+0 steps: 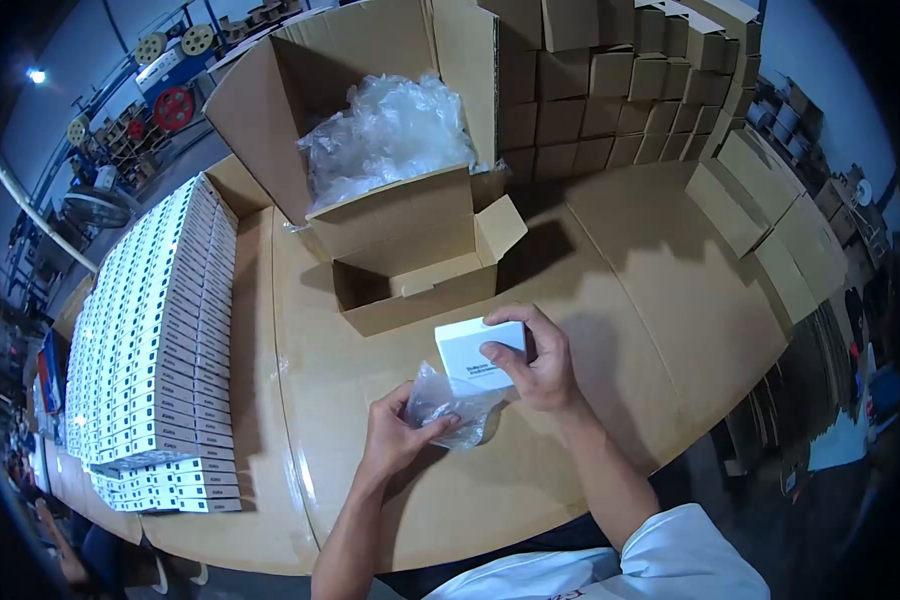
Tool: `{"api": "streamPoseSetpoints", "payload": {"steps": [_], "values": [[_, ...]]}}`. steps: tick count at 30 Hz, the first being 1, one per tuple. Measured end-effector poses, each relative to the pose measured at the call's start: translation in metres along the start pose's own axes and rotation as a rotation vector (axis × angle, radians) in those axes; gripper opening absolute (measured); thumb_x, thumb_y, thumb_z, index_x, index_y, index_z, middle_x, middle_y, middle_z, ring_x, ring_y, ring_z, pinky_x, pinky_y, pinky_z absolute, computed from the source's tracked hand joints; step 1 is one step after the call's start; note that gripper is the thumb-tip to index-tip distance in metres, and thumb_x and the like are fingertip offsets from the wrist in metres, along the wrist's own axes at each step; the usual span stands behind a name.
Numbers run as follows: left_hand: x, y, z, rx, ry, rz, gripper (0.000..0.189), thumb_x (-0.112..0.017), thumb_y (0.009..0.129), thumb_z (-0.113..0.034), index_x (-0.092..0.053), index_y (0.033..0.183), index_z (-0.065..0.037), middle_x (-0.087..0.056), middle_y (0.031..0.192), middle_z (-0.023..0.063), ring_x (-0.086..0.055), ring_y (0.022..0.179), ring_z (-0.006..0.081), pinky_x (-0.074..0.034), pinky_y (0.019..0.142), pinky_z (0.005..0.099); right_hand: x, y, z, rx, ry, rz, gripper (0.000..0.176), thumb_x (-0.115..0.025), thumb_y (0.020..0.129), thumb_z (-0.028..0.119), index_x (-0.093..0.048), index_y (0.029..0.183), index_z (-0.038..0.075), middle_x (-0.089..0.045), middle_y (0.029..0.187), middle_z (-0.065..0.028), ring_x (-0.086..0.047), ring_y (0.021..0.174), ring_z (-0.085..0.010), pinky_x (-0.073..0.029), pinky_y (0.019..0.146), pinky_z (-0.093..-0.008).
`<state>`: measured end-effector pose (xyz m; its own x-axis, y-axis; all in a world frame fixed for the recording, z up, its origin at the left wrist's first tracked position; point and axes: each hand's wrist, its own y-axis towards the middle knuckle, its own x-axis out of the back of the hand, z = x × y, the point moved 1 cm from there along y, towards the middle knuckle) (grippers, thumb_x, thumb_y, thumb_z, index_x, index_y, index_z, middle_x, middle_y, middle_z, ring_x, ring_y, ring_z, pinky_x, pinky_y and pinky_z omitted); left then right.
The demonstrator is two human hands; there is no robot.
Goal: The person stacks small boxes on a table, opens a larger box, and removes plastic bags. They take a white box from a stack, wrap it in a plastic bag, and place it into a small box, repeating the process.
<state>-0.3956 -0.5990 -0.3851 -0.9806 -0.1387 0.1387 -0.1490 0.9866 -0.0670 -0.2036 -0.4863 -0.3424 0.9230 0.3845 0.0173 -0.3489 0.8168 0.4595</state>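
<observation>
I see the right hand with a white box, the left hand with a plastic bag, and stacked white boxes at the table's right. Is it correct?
No: the head view shows stacked white boxes at the left of the table. The right hand holds the white box, the left hand the plastic bag.

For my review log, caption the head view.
Right hand holds a white box; left hand holds a clear plastic bag.

- In our right hand (552,370) we grip a white box (460,348) (dark print shows on its face).
- With our left hand (395,432) we hold a clear plastic bag (440,408) at the box's lower edge.
- Before us, an open carton (420,307) stands on the table (530,480).
- Behind it, we see a larger carton (462,50) full of crumpled plastic (390,130).
- Stacked white boxes (175,340) stand at our left.
</observation>
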Motion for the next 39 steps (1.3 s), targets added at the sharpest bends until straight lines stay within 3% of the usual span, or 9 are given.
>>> {"api": "streamPoseSetpoints", "payload": {"steps": [3, 7, 13, 18, 24, 27, 35, 36, 39], "values": [[0.000, -0.001, -0.002, -0.026, 0.010, 0.017, 0.039, -0.086, 0.076, -0.007, -0.070, 0.110, 0.003, -0.074, 0.097, 0.0085, -0.067, 0.088, 0.0128, -0.055, 0.081, 0.0300, -0.005, -0.004, -0.011, 0.062, -0.088, -0.067, 0.030, -0.078, 0.089, 0.012, -0.059, 0.111, 0.003, -0.062, 0.095, -0.0027, -0.061, 0.088, -0.0089, -0.051, 0.076, -0.0262], [0.001, -0.001, -0.006, 0.010, 0.025, 0.013, 0.039, -0.086, 0.076, -0.007, -0.071, 0.109, 0.004, -0.075, 0.097, 0.0089, -0.067, 0.088, 0.0127, -0.055, 0.082, 0.0306, -0.007, -0.005, -0.008, -0.070, 0.173, -0.065, 0.030, -0.079, 0.088, 0.014, -0.060, 0.109, 0.003, -0.066, 0.097, -0.0064, -0.062, 0.089, -0.0116, -0.052, 0.078, -0.0288], [0.003, 0.000, -0.004, -0.003, 0.126, 0.009, 0.037, -0.086, 0.076, -0.007, -0.070, 0.108, 0.003, -0.074, 0.095, 0.0095, -0.068, 0.088, 0.0134, -0.055, 0.081, 0.0299, -0.006, -0.007, -0.007, -0.038, -0.010, -0.034, 0.024, -0.072, 0.094, 0.020, -0.062, 0.109, 0.003, -0.066, 0.091, -0.0043, -0.061, 0.082, -0.0094, -0.050, 0.073, -0.0268], [0.002, 0.000, -0.004, -0.017, 0.059, 0.008, 0.037, -0.086, 0.076, -0.007, -0.070, 0.107, 0.003, -0.074, 0.094, 0.0091, -0.069, 0.086, 0.0137, -0.055, 0.080, 0.0301, 0.001, -0.004, -0.001, -0.074, 0.019, -0.036, 0.022, -0.070, 0.095, 0.020, -0.064, 0.107, 0.003, -0.067, 0.089, -0.0043, -0.061, 0.078, -0.0090, -0.050, 0.068, -0.0264], [0.000, -0.002, -0.008, -0.010, 0.103, 0.023, 0.038, -0.086, 0.076, -0.007, -0.070, 0.109, 0.003, -0.075, 0.096, 0.0099, -0.069, 0.088, 0.0143, -0.056, 0.083, 0.0308, -0.008, -0.003, -0.007, -0.004, -0.001, -0.034, 0.031, -0.079, 0.088, 0.020, -0.062, 0.108, 0.003, -0.065, 0.089, -0.0024, -0.060, 0.078, -0.0076, -0.050, 0.067, -0.0253], [-0.001, -0.002, -0.008, -0.006, 0.085, 0.031, 0.043, -0.086, 0.075, -0.006, -0.070, 0.113, 0.004, -0.075, 0.100, 0.0115, -0.069, 0.092, 0.0153, -0.056, 0.086, 0.0318, -0.012, -0.008, -0.012, -0.141, 0.063, -0.062, 0.034, -0.083, 0.085, 0.019, -0.060, 0.106, 0.003, -0.063, 0.087, -0.0011, -0.058, 0.077, -0.0062, -0.049, 0.066, -0.0232], [0.005, 0.000, -0.005, 0.012, 0.022, 0.103, 0.049, -0.089, 0.073, -0.007, -0.068, 0.116, 0.004, -0.074, 0.105, 0.0099, -0.069, 0.096, 0.0156, -0.055, 0.089, 0.0331, -0.019, -0.008, -0.015, -0.071, -0.033, -0.084, 0.035, -0.084, 0.084, 0.022, -0.060, 0.103, 0.005, -0.059, 0.080, 0.0018, -0.054, 0.070, -0.0042, -0.043, 0.058, -0.0224], [0.005, -0.001, -0.006, 0.012, -0.003, 0.106, 0.049, -0.089, 0.073, -0.007, -0.068, 0.116, 0.004, -0.074, 0.105, 0.0096, -0.069, 0.096, 0.0155, -0.055, 0.089, 0.0332, -0.021, -0.011, -0.021, -0.164, 0.008, -0.078, 0.036, -0.085, 0.083, 0.023, -0.058, 0.099, 0.005, -0.058, 0.079, 0.0014, -0.053, 0.069, -0.0042, -0.043, 0.057, -0.0226], [0.006, -0.002, -0.009, 0.027, -0.037, 0.112, 0.049, -0.088, 0.073, -0.007, -0.067, 0.117, 0.002, -0.073, 0.108, 0.0083, -0.067, 0.099, 0.0146, -0.054, 0.091, 0.0335, -0.030, -0.015, -0.026, -0.114, 0.100, -0.102, 0.037, -0.086, 0.082, 0.022, -0.056, 0.094, 0.004, -0.057, 0.079, 0.0003, -0.053, 0.069, -0.0048, -0.045, 0.058, -0.0231]]}}
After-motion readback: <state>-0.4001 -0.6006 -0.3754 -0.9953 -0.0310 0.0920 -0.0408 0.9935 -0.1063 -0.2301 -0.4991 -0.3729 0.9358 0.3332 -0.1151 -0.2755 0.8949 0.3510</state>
